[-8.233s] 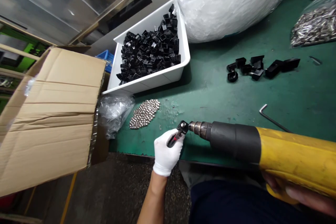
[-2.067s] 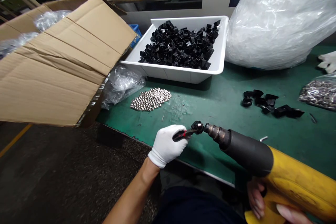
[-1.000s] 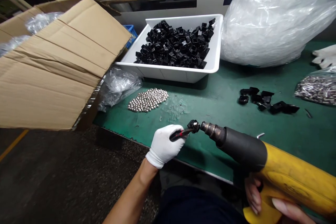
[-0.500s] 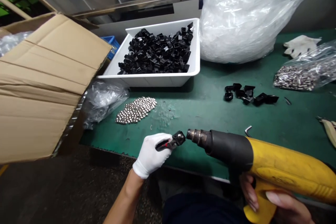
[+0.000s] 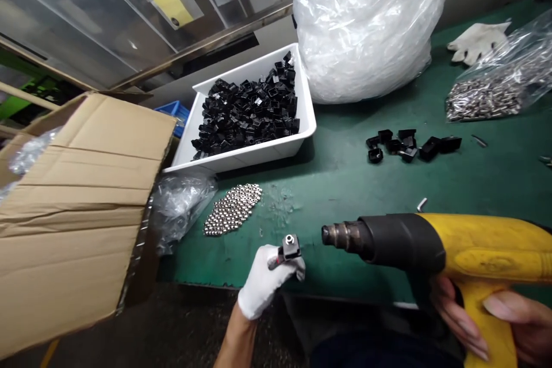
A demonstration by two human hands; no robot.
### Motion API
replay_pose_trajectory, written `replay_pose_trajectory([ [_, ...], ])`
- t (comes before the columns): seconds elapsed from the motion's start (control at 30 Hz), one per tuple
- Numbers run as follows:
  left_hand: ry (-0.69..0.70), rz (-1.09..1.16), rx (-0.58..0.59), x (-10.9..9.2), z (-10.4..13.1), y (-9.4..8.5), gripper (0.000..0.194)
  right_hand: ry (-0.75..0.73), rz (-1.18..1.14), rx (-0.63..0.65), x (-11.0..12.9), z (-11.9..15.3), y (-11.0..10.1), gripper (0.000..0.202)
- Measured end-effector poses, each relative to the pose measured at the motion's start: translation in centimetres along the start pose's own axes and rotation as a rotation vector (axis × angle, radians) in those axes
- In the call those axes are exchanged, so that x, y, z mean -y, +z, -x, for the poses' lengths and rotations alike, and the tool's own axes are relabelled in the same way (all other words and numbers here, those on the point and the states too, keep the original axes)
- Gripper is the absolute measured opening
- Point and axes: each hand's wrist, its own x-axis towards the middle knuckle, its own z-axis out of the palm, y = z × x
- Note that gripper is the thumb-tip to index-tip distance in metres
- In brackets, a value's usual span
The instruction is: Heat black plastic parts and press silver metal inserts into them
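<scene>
My left hand (image 5: 264, 280), in a white glove, is closed around a black-and-red handled tool that looks like pliers (image 5: 276, 262), mostly hidden by the fingers. At the tool's end sits a small black plastic part (image 5: 291, 250) with a shiny round metal insert (image 5: 290, 239) on top. My bare right hand (image 5: 517, 316) grips the handle of a yellow heat gun (image 5: 495, 247). The gun's stepped metal nozzle (image 5: 342, 237) points left toward the black part, with a gap between them.
A white tray (image 5: 263, 156) holds many black parts; metal inserts (image 5: 233, 210) lie in front. Several black parts (image 5: 431, 148) and a hex key (image 5: 422, 204) lie to the right. A cardboard box (image 5: 77, 207) stands left. Behind are a big plastic bag (image 5: 366, 29) and bagged metal pieces (image 5: 483, 98).
The black part has turned so its metal insert faces up, and the gap to the heat gun's nozzle has widened. Both hands appear lower and further right as the view tilts.
</scene>
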Motion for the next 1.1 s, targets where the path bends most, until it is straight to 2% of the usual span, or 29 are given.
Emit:
replay_pose_trajectory([
  [0.1, -0.026, 0.030, 0.013, 0.2, -0.2, -0.2, 0.030, 0.040, 0.011, 0.011, 0.2, 0.1, -0.3, 0.039],
  [0.27, -0.107, -0.057, 0.057, 0.5, -0.3, -0.4, 0.029, 0.104, 0.075, -0.003, 0.5, 0.2, -0.3, 0.041],
  [0.47, -0.134, -0.121, 0.109, 0.3, -0.8, -0.6, 0.025, 0.107, 0.091, -0.214, 0.4, 0.1, 1.1, 0.044],
  [0.6, -0.106, -0.129, 0.147, 0.0, -1.0, -0.6, 0.022, 0.111, 0.140, -0.125, 0.8, 0.2, 0.5, 0.042],
  [0.73, -0.139, -0.116, 0.144, -0.4, -1.0, -0.6, 0.024, 0.139, 0.142, -0.029, 1.1, 0.0, 0.1, 0.040],
  [0.93, -0.147, -0.071, 0.161, -0.6, -0.9, -0.6, 0.023, 0.120, 0.087, -0.145, 1.0, 0.0, 1.1, 0.038],
  [1.1, -0.155, -0.077, 0.167, -1.0, -0.8, -0.7, 0.026, 0.133, 0.137, -0.117, 1.1, 0.2, 0.4, 0.040],
])
